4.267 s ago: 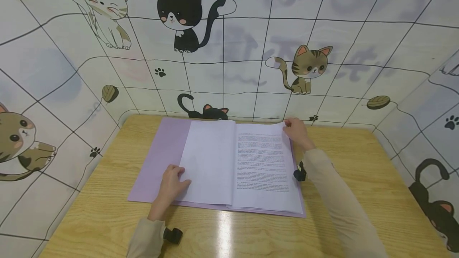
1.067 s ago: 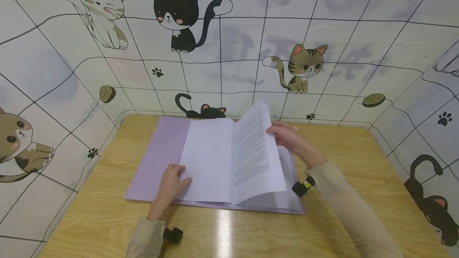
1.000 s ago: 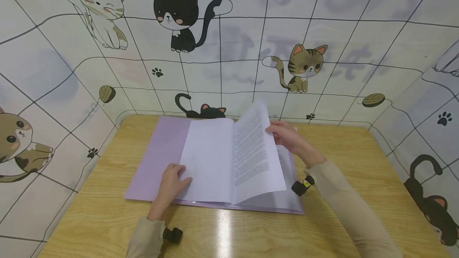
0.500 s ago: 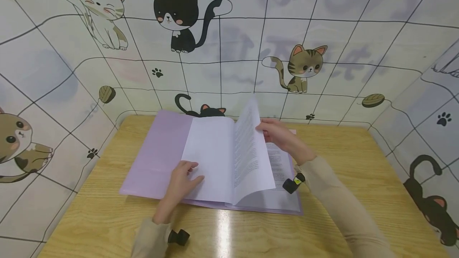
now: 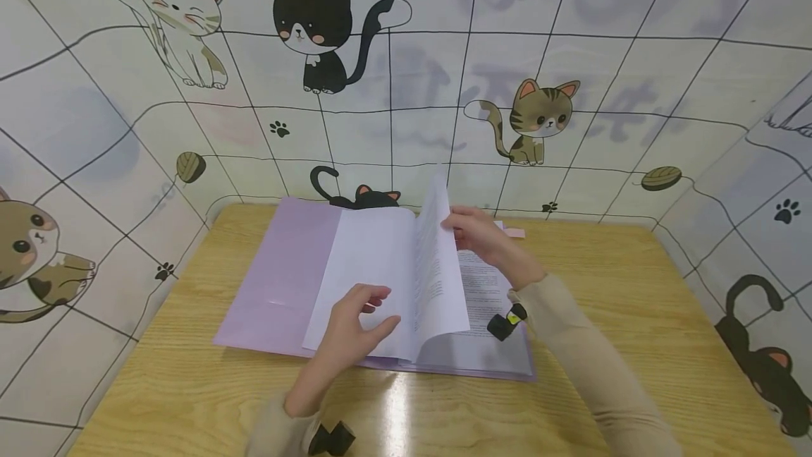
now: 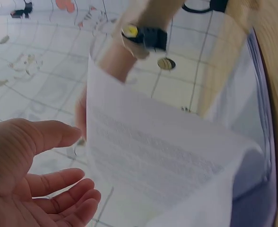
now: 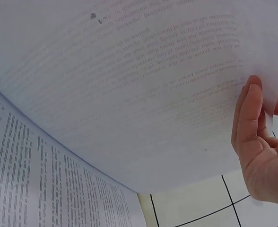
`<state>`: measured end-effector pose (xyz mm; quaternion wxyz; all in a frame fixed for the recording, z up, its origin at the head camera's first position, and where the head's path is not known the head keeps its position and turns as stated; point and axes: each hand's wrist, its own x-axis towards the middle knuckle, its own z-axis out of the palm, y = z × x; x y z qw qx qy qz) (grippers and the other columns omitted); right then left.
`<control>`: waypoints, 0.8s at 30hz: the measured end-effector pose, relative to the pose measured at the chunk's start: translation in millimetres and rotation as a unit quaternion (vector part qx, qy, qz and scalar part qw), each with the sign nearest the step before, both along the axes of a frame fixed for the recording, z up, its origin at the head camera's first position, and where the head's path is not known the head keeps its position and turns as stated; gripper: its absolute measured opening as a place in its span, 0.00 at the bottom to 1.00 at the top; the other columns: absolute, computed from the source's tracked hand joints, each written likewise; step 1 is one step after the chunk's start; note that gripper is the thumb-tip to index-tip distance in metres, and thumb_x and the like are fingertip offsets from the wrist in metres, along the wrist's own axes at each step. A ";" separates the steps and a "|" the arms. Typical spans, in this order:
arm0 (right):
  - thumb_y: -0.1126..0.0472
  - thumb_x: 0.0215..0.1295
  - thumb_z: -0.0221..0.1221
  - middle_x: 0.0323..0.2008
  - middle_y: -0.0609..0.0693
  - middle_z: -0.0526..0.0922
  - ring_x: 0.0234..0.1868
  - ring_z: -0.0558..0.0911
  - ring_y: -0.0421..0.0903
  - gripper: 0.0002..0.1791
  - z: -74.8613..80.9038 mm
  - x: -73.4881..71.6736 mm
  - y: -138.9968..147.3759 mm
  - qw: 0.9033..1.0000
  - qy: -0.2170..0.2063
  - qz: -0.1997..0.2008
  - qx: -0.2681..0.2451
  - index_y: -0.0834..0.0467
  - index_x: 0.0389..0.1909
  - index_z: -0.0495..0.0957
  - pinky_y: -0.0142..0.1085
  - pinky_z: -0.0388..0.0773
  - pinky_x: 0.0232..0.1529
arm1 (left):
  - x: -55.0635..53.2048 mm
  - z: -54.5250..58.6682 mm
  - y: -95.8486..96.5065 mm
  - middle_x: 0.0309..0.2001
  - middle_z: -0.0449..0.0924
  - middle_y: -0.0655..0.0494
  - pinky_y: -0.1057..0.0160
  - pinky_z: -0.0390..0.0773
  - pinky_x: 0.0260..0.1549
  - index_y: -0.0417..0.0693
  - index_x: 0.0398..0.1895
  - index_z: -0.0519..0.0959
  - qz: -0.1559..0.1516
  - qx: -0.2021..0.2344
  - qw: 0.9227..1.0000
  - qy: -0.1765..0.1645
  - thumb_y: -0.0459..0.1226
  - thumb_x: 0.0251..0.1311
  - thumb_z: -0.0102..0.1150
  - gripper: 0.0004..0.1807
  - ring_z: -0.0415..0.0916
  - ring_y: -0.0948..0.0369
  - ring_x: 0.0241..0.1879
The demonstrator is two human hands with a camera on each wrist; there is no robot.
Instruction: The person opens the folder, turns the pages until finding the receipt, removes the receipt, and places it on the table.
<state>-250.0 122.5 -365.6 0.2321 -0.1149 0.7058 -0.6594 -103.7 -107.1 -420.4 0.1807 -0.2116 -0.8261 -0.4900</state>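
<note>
A purple folder (image 5: pixel 273 281) lies spread on the table, filled with white printed sheets. My right hand (image 5: pixel 482 238) pinches the outer edge of one raised page (image 5: pixel 444 281), which stands nearly upright and bows at its lower corner. Under it shows another printed page (image 5: pixel 485 277). In the right wrist view the fingers (image 7: pixel 250 113) lie against the back of the lifted page (image 7: pixel 129 109). My left hand (image 5: pixel 355 326) hovers over the left blank page (image 5: pixel 374 245), thumb and fingers spread apart, holding nothing. The left wrist view shows this hand (image 6: pixel 44 175) beside the raised page (image 6: pixel 162 142), apart from it.
The wooden table (image 5: pixel 609 302) extends around the folder. A wall covering (image 5: pixel 431 76) with cat drawings and grid lines rises behind and at both sides. A small pink tab (image 5: pixel 514 233) sticks out past the folder's upper right.
My right hand took the right page by its edge, lifted it and carried it leftward, more upright. My left hand left the folder's left side and moved right toward the middle.
</note>
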 end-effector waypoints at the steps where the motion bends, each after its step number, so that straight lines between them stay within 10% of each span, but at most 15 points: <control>1: 0.65 0.64 0.47 0.46 0.59 0.76 0.35 0.80 0.43 0.24 -0.4 -0.1 -1.1 1.000 0.003 0.004 -0.001 0.72 0.59 0.63 0.35 0.77 0.37 | 1.1 3.6 3.3 0.39 0.78 0.48 0.58 0.80 0.35 0.36 0.42 0.76 -0.006 0.006 1.000 0.001 0.27 0.44 0.68 0.19 0.76 0.55 0.36; 13: 0.64 0.62 0.49 0.47 0.66 0.74 0.32 0.79 0.44 0.25 1.7 3.5 -19.2 1.000 -0.002 -0.018 -0.008 0.72 0.58 0.65 0.35 0.77 0.33 | 0.1 39.3 44.9 0.32 0.74 0.48 0.62 0.78 0.33 0.36 0.36 0.73 0.030 0.050 0.998 0.017 0.32 0.45 0.67 0.16 0.73 0.54 0.32; 24: 0.65 0.61 0.50 0.35 0.55 0.78 0.29 0.79 0.43 0.17 2.6 5.7 -33.6 0.999 0.004 -0.034 -0.006 0.70 0.48 0.69 0.33 0.77 0.29 | -5.4 51.2 66.7 0.35 0.69 0.47 0.63 0.74 0.33 0.38 0.36 0.70 0.093 -0.024 0.995 -0.005 0.33 0.42 0.67 0.19 0.71 0.55 0.34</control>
